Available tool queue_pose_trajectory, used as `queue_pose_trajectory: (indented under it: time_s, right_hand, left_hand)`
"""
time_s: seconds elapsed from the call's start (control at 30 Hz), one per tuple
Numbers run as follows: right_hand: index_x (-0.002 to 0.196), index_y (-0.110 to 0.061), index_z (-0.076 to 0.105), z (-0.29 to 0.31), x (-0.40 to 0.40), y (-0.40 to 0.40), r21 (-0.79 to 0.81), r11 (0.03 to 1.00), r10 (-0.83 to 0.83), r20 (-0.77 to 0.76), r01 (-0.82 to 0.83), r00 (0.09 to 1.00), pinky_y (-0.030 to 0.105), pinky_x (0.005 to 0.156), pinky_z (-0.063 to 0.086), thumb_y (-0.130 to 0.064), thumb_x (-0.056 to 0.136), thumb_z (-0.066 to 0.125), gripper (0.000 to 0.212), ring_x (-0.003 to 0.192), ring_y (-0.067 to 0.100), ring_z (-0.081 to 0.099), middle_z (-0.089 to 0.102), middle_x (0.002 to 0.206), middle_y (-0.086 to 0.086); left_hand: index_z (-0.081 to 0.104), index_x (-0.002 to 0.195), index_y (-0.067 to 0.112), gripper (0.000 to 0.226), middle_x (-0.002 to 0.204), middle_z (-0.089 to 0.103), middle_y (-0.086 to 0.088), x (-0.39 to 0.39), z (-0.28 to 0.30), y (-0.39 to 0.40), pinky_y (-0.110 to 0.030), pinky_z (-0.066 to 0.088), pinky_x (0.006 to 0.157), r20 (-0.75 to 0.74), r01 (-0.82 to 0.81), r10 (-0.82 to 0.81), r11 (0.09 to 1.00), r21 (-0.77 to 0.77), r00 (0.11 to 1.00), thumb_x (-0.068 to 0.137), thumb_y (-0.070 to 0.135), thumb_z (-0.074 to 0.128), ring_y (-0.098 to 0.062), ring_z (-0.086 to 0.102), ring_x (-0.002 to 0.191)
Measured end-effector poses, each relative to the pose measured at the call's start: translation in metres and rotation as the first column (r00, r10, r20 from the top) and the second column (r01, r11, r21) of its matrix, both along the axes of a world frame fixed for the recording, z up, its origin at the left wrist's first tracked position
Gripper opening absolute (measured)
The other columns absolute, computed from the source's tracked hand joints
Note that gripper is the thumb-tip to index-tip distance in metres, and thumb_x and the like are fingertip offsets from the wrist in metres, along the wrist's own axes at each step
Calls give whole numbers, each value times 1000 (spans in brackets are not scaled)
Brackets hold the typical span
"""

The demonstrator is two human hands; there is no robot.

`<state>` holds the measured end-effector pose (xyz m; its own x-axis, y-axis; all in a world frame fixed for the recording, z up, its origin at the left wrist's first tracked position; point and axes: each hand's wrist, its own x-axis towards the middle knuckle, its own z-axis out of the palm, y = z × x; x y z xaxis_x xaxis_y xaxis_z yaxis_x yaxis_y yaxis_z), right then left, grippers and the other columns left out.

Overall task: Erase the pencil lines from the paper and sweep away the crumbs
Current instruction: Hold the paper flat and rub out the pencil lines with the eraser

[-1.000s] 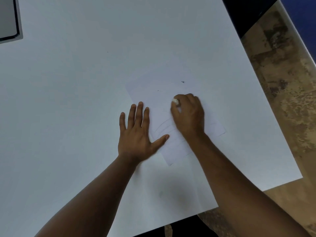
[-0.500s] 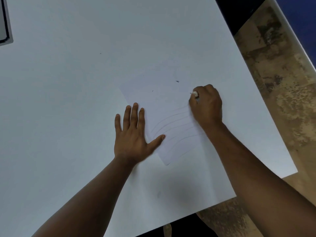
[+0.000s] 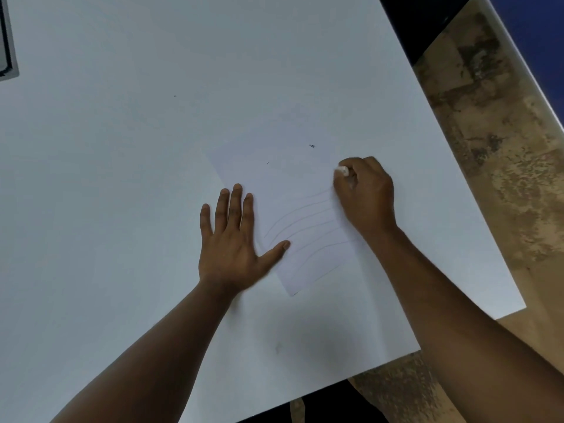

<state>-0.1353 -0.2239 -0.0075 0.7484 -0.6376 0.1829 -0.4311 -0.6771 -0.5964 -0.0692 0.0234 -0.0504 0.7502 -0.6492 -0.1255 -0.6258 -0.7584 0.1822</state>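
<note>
A white sheet of paper [image 3: 280, 181] lies tilted on the white table [image 3: 122, 178], with several faint curved pencil lines [image 3: 305, 227] across its lower half. My left hand [image 3: 232, 239] lies flat, fingers spread, pressing on the paper's left edge. My right hand [image 3: 364, 196] is curled around a small white eraser [image 3: 342, 170] at the paper's right side, just above the ends of the lines. Dark crumbs [image 3: 312, 146] lie on the paper's upper part.
The table's right edge [image 3: 457, 166] runs diagonally close to my right hand, with mottled brown floor [image 3: 503, 148] beyond. A grey framed object [image 3: 7, 56] sits at the table's far left. A tiny speck [image 3: 175, 96] lies on the table.
My right hand with the eraser has moved from the middle of the paper to its right side, uncovering the pencil lines. My left hand has stayed flat on the paper's left edge.
</note>
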Motion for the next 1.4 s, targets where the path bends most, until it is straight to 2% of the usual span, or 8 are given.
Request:
queue_pose_trajectory:
  time_s: [0.23,0.43,0.67,0.77,0.87,1.07,1.23,1.4]
  right_hand:
    - [107,-10,71,-5,-10,78,148,975,163,19,-164,986,23,71,53,-18,90,66,19,76,12,62,66,89,4]
    - [100,-6,70,-6,15,105,56,963,267,-49,-264,962,37,68,56,-16,93,60,16,79,22,61,65,88,9]
    - [86,-4,67,-7,-1,50,-163,986,22,-126,-42,992,43,69,50,-10,90,59,11,77,34,58,61,84,16]
    - [89,-3,67,-7,-14,20,-124,991,-70,-115,55,991,41,68,49,-9,91,56,13,78,32,57,61,87,15]
    - [91,-5,68,-8,-15,21,-67,997,-51,-49,48,997,39,70,50,-10,91,56,13,79,29,58,61,87,12]
    - [92,-5,68,-13,-12,61,-137,973,182,-48,-187,982,38,66,51,-9,92,57,12,74,26,56,60,83,11]
    - [85,-3,67,-8,-12,16,-228,973,5,-102,-28,995,42,64,49,-5,89,58,11,72,34,55,59,81,16]
    - [93,-5,69,-3,-15,3,-65,997,-39,-86,33,996,29,70,45,-8,90,56,14,77,27,57,60,88,12]
  left_hand:
    - [9,166,18,104,174,-3,-5,1,-2,1,-58,2,127,23,6,-6,1000,2,1000,90,88,23,-25,-6,160]
    - [15,165,32,92,174,-1,-8,3,-3,3,-60,5,126,50,58,-58,998,3,997,91,84,30,-30,-4,160]
    - [15,165,34,93,174,-2,-5,1,0,0,-59,1,126,20,7,-7,1000,-3,1000,90,89,22,-27,-5,160]
    - [17,164,34,93,174,-1,-5,0,1,0,-60,0,126,17,3,-3,1000,-12,1000,89,89,24,-27,-4,160]
    - [18,164,33,94,174,0,-5,0,0,0,-60,1,125,29,6,-5,1000,-22,1000,89,89,25,-28,-3,160]
    - [18,165,31,94,174,-1,-5,1,0,1,-61,2,125,45,20,-19,1000,-21,999,90,88,23,-29,-2,160]
    - [20,164,31,93,174,1,-6,0,0,0,-60,2,125,43,18,-16,999,-30,999,90,88,25,-29,0,160]
    - [19,164,32,93,174,0,-6,0,-1,0,-61,2,125,47,16,-14,1000,-26,999,90,88,25,-29,-2,160]
